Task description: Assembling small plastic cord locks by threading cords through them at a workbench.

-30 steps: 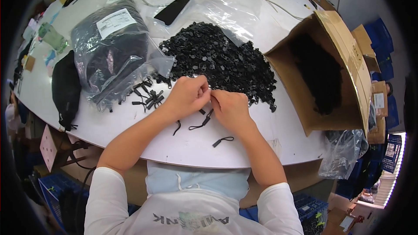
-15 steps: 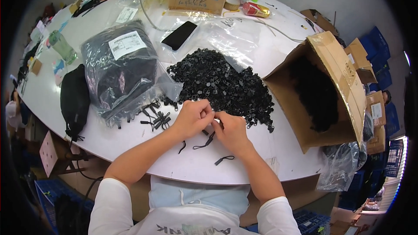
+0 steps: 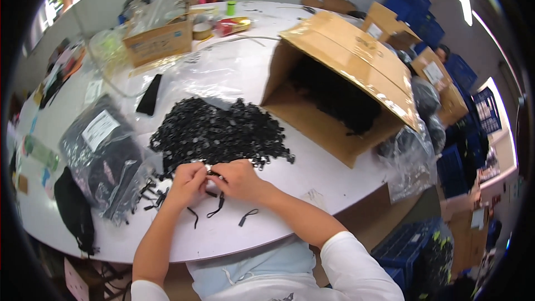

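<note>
White tabletop (image 3: 217, 239), curved near edge toward person. Left hand (image 3: 189, 181) and right hand (image 3: 237, 178) met between that edge and heap (image 3: 217, 131) of black sliders; fingers narrow, pinched; held piece too hidden to tell. Few corded pulls (image 3: 242, 222) lay nearer edge, small cluster (image 3: 161, 197) leftward by bag (image 3: 100, 161). Progress seemed early: heap large; finished pieces indistinguishable.

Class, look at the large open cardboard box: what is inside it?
Inside the cardboard box, a black mass shows, its details too dark to tell. Whatever lies beneath its surface is covered.
</note>
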Demonstrator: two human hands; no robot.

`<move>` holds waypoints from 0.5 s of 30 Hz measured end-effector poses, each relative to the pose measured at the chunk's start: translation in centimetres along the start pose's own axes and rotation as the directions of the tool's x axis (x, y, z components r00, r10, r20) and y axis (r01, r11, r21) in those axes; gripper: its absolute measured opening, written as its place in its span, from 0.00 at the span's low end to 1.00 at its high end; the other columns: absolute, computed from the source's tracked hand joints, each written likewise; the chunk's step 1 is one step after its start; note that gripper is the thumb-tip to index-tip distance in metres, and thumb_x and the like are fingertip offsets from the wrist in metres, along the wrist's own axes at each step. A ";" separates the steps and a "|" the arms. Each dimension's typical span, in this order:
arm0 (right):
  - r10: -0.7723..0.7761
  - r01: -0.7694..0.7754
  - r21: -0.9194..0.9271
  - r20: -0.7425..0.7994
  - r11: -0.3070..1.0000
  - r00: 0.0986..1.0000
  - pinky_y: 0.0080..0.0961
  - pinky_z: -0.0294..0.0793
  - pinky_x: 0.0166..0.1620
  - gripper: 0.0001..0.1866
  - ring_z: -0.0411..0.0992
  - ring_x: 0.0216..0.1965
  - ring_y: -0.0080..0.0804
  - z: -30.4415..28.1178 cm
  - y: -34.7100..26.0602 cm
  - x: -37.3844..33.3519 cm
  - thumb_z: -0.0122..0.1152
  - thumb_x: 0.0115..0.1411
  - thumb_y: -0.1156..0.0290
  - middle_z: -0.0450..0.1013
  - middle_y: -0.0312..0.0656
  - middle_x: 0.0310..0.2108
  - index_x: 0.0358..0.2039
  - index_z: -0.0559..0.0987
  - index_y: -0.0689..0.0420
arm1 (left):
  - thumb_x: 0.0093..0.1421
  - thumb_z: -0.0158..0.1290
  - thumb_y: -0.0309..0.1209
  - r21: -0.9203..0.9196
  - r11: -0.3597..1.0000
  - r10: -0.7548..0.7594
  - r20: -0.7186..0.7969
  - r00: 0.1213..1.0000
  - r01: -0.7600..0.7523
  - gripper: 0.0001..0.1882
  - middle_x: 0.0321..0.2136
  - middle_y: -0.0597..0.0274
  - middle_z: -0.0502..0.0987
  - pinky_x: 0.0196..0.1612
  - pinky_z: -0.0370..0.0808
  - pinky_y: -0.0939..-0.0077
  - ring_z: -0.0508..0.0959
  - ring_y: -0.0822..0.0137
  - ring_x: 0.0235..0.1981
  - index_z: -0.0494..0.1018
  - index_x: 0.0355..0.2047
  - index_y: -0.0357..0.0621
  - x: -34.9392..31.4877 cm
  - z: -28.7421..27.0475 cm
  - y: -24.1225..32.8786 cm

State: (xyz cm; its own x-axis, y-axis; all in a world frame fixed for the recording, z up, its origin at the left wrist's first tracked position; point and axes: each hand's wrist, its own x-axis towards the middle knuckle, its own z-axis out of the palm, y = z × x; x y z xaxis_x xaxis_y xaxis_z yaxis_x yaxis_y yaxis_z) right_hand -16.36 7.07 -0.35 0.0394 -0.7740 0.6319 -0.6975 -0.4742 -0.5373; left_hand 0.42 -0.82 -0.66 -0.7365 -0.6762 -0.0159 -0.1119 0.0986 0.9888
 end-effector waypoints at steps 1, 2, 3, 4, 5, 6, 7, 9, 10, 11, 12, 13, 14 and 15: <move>-0.007 0.007 -0.008 0.062 1.000 0.998 0.31 0.68 0.21 0.06 0.71 0.17 0.39 -0.1 0.0 -0.1 0.64 0.48 0.71 0.71 0.42 0.16 0.25 0.77 0.57 | 0.64 0.44 0.31 0.000 1.000 -0.012 -0.106 0.994 0.012 0.17 0.13 0.67 0.68 0.17 0.63 0.81 0.67 0.78 0.13 0.68 0.18 0.38 0.1 -0.1 -0.1; -0.013 0.015 -0.013 0.127 1.000 0.992 0.32 0.68 0.20 0.06 0.71 0.17 0.39 -0.3 0.1 -0.2 0.64 0.47 0.71 0.70 0.41 0.15 0.23 0.76 0.57 | 0.64 0.45 0.30 -0.004 1.000 -0.025 -0.215 0.976 0.025 0.17 0.13 0.68 0.69 0.17 0.62 0.82 0.67 0.79 0.13 0.67 0.18 0.38 0.1 0.0 0.0; 0.002 0.002 -0.035 0.113 0.999 0.994 0.32 0.68 0.20 0.06 0.71 0.17 0.39 -0.4 0.2 -0.3 0.64 0.47 0.71 0.70 0.41 0.15 0.23 0.76 0.57 | 0.64 0.45 0.30 0.025 0.999 0.033 -0.254 0.967 -0.028 0.16 0.13 0.68 0.69 0.16 0.61 0.83 0.66 0.79 0.13 0.67 0.18 0.38 0.2 0.4 0.0; -0.023 0.026 -0.025 0.119 0.999 0.993 0.32 0.67 0.20 0.06 0.70 0.16 0.39 -0.5 0.3 -0.3 0.64 0.47 0.70 0.69 0.41 0.15 0.22 0.75 0.56 | 0.64 0.46 0.30 0.054 0.995 0.091 -0.294 0.951 -0.079 0.16 0.13 0.68 0.68 0.16 0.61 0.83 0.66 0.80 0.13 0.67 0.18 0.38 0.3 0.8 -0.1; -0.052 0.054 -0.006 0.128 0.999 0.990 0.33 0.67 0.20 0.07 0.70 0.16 0.39 -0.5 0.4 -0.3 0.64 0.47 0.70 0.69 0.41 0.14 0.21 0.74 0.55 | 0.63 0.47 0.29 0.174 0.975 0.182 -0.286 0.941 -0.136 0.13 0.16 0.68 0.71 0.18 0.62 0.85 0.67 0.80 0.15 0.71 0.22 0.36 0.1 0.9 0.0; -0.084 0.083 0.016 0.140 0.996 0.987 0.33 0.66 0.20 0.07 0.69 0.15 0.39 -0.5 0.4 -0.4 0.64 0.47 0.70 0.68 0.41 0.14 0.20 0.74 0.55 | 0.63 0.47 0.29 0.171 0.975 0.184 -0.275 0.944 -0.140 0.13 0.16 0.68 0.71 0.18 0.62 0.85 0.67 0.80 0.15 0.71 0.22 0.36 0.2 1.2 0.4; -0.067 0.062 0.039 0.143 0.997 0.987 0.32 0.66 0.20 0.06 0.69 0.15 0.40 -0.5 0.4 -0.6 0.64 0.49 0.70 0.69 0.42 0.14 0.22 0.75 0.56 | 0.63 0.48 0.30 0.086 0.981 0.190 -0.271 0.944 -0.173 0.12 0.18 0.68 0.72 0.19 0.62 0.86 0.68 0.80 0.17 0.74 0.26 0.36 0.3 1.6 0.9; 0.001 -0.014 0.079 0.156 0.997 0.988 0.31 0.67 0.20 0.06 0.69 0.15 0.40 -0.6 0.3 -0.5 0.63 0.50 0.70 0.69 0.42 0.14 0.23 0.75 0.56 | 0.62 0.50 0.29 -0.090 0.982 0.144 -0.227 0.963 -0.168 0.10 0.22 0.67 0.74 0.22 0.64 0.86 0.71 0.79 0.21 0.77 0.34 0.34 0.1 1.2 0.9; 0.064 -0.086 0.120 0.176 0.989 0.982 0.31 0.67 0.20 0.05 0.69 0.15 0.40 -0.5 0.3 -0.3 0.63 0.51 0.71 0.69 0.43 0.14 0.24 0.76 0.57 | 0.62 0.50 0.29 -0.086 0.983 0.140 -0.239 0.961 -0.164 0.10 0.22 0.67 0.74 0.22 0.64 0.86 0.71 0.79 0.21 0.77 0.34 0.34 0.1 1.1 0.9; 0.052 -0.071 0.190 0.104 0.979 0.993 0.30 0.67 0.19 0.06 0.70 0.14 0.41 -0.3 0.1 0.0 0.61 0.53 0.70 0.69 0.44 0.14 0.24 0.76 0.58 | 0.62 0.50 0.28 -0.138 0.977 0.131 -0.208 0.969 -0.161 0.09 0.22 0.65 0.74 0.22 0.65 0.86 0.71 0.78 0.21 0.76 0.34 0.34 0.2 1.0 1.0; 0.032 -0.058 0.220 0.120 0.974 0.992 0.30 0.67 0.19 0.06 0.70 0.14 0.41 0.0 -0.3 0.3 0.61 0.53 0.70 0.69 0.44 0.14 0.24 0.76 0.58 | 0.61 0.50 0.27 -0.180 0.971 0.120 -0.195 0.973 -0.156 0.08 0.22 0.64 0.74 0.22 0.66 0.85 0.71 0.77 0.20 0.76 0.33 0.34 -0.2 0.6 1.3; 0.030 -0.060 0.231 0.130 0.971 0.991 0.30 0.67 0.19 0.05 0.70 0.14 0.40 0.0 -0.5 0.6 0.61 0.53 0.71 0.69 0.44 0.14 0.25 0.77 0.58 | 0.60 0.52 0.26 -0.228 0.959 0.122 -0.204 0.971 -0.169 0.07 0.22 0.65 0.75 0.23 0.66 0.86 0.71 0.78 0.21 0.76 0.32 0.33 -0.4 0.2 1.1; 0.019 -0.055 0.246 0.147 0.968 0.989 0.30 0.67 0.19 0.05 0.70 0.14 0.40 -0.1 -0.8 0.8 0.61 0.53 0.71 0.69 0.44 0.13 0.25 0.77 0.58 | 0.59 0.52 0.25 -0.215 0.966 0.091 -0.228 0.969 -0.142 0.06 0.22 0.65 0.75 0.23 0.67 0.85 0.71 0.78 0.21 0.77 0.32 0.33 -0.6 0.1 1.2; 0.053 -0.086 0.206 0.162 0.975 0.985 0.32 0.68 0.21 0.05 0.70 0.15 0.42 -0.6 -1.1 0.8 0.60 0.53 0.69 0.70 0.44 0.14 0.27 0.78 0.58 | 0.58 0.53 0.24 -0.131 0.982 0.104 -0.230 0.968 -0.137 0.05 0.21 0.65 0.74 0.22 0.66 0.85 0.71 0.78 0.20 0.77 0.31 0.35 -0.3 0.2 0.9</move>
State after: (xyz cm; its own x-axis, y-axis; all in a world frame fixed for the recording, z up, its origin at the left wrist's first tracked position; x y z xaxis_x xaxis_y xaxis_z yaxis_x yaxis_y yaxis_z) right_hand -16.02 7.22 1.06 0.1183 -0.8558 0.5036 -0.5359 -0.4820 -0.6932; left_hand 0.38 -0.35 0.16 -0.5709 -0.8119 0.1218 0.0781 0.0939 0.9925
